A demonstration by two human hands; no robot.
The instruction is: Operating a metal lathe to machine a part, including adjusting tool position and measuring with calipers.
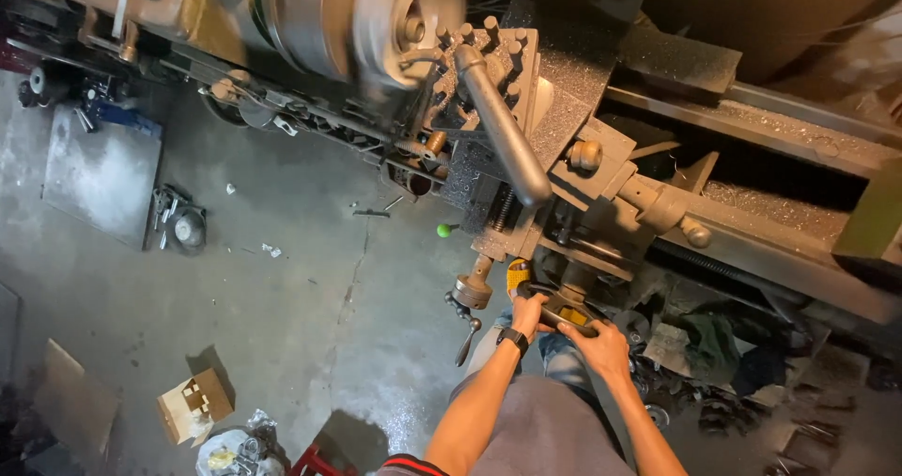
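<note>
I look down on a metal lathe [658, 203] with a spinning chuck [376, 20], blurred by motion. Both hands grip a dark handwheel [561, 309] at the lathe's front. My left hand [528, 314], with a black wristwatch, holds its left side. My right hand [598, 344] holds its right side. A long grey tool-post lever [503, 128] points toward me above the carriage. Beside the left hand a smaller handwheel with a crank handle [470, 297] sticks out. A small green ball knob [443, 230] sits left of the carriage.
The concrete floor [310, 326] lies left of the lathe. On it are a flat metal plate [101, 173], a small round metal part [188, 227], an open cardboard box [193, 405] and crumpled bags [235, 452]. Metal parts and rags pile up at right [714, 363].
</note>
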